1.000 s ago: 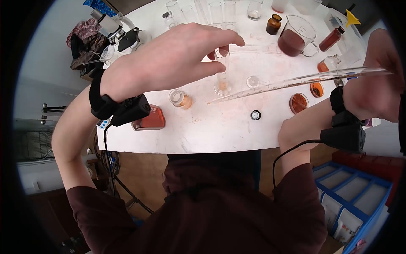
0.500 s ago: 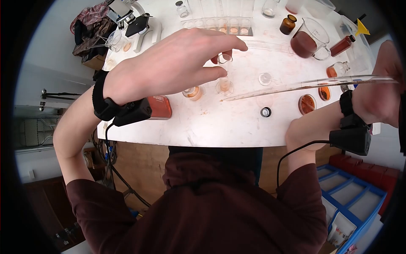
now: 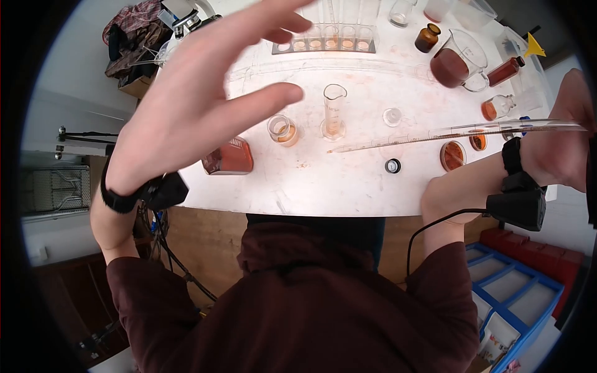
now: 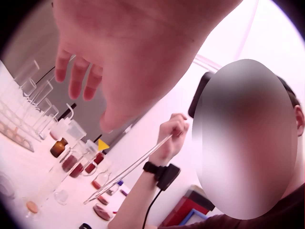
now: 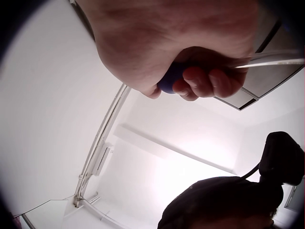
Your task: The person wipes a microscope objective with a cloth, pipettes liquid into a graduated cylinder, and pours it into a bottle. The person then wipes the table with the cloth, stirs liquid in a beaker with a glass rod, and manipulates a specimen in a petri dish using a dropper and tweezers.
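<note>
My left hand (image 3: 180, 112) is raised over the left part of the table, thumb spread from the fingers, with nothing in it. To its right a small glass graduated cylinder (image 3: 334, 112) stands upright with a little orange liquid at its base. My right hand (image 3: 550, 146) grips the upper end of a long glass pipette (image 3: 448, 134). In the right wrist view a dark blue bulb (image 5: 171, 78) shows inside the curled fingers. The pipette slants down leftward, its tip near the cylinder's foot in the head view. An open glass jar (image 3: 283, 132) with orange liquid stands left of the cylinder.
A red-filled square bottle (image 3: 236, 158) stands near the left front edge. A rack (image 3: 323, 48) of tubes is at the back. Rightward are a beaker (image 3: 451, 65) of dark red liquid, an amber bottle (image 3: 427, 38), petri dishes (image 3: 453, 155) and a black cap (image 3: 392, 166).
My left hand has come off the top of the graduated cylinder, moving up and left, thumb spreading wider. The cylinder now stands on its own. My right hand keeps its hold on the pipette.
</note>
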`<control>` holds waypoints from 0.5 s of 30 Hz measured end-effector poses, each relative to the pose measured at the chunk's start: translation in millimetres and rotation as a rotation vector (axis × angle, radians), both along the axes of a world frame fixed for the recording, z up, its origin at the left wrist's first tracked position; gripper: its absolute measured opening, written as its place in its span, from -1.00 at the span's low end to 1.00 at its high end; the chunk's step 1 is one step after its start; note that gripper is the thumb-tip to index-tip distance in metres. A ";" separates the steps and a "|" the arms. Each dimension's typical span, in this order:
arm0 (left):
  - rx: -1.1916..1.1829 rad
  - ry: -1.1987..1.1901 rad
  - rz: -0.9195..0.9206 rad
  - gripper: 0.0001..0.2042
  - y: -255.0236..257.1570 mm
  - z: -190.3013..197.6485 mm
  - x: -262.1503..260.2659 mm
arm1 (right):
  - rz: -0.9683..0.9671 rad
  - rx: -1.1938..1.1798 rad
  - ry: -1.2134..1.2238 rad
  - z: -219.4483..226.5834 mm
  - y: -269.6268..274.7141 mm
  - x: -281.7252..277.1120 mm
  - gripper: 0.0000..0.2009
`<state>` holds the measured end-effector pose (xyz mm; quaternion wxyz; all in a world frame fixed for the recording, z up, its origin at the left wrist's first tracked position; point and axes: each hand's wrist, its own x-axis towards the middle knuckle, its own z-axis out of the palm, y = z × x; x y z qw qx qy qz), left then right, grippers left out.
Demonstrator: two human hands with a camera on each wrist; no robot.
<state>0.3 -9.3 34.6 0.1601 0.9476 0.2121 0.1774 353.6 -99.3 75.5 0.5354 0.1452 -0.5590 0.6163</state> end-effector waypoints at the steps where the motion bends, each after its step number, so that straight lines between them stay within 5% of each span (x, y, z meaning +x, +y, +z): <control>1: -0.015 -0.133 0.065 -0.22 -7.7 4.6 -12.4 | -0.004 -0.001 0.005 -0.8 0.1 0.0 -0.43; 4: 0.086 -0.556 0.307 -0.22 -35.9 -8.3 -72.1 | -0.011 -0.017 0.008 -0.4 5.5 7.3 -0.41; 7: 0.090 -0.882 0.601 -0.11 -76.8 -62.7 -102.1 | -0.052 0.051 0.005 4.2 14.9 32.0 -0.40; 9: -0.065 -0.890 0.694 0.04 -92.7 -104.9 -97.6 | -0.074 0.003 0.115 -0.8 13.0 24.1 -0.39; 11: -0.280 -0.828 0.709 0.16 -100.3 -138.2 -88.2 | 0.135 -0.205 0.279 -3.8 6.5 2.1 -0.40; 13: -0.441 -0.840 0.686 0.23 -101.7 -158.2 -85.0 | -0.093 -0.225 0.310 -0.5 -6.6 -9.4 -0.42; 15: -0.536 -0.833 0.657 0.20 -95.0 -168.4 -82.5 | -0.090 -0.211 0.343 -1.5 -9.0 -22.0 -0.43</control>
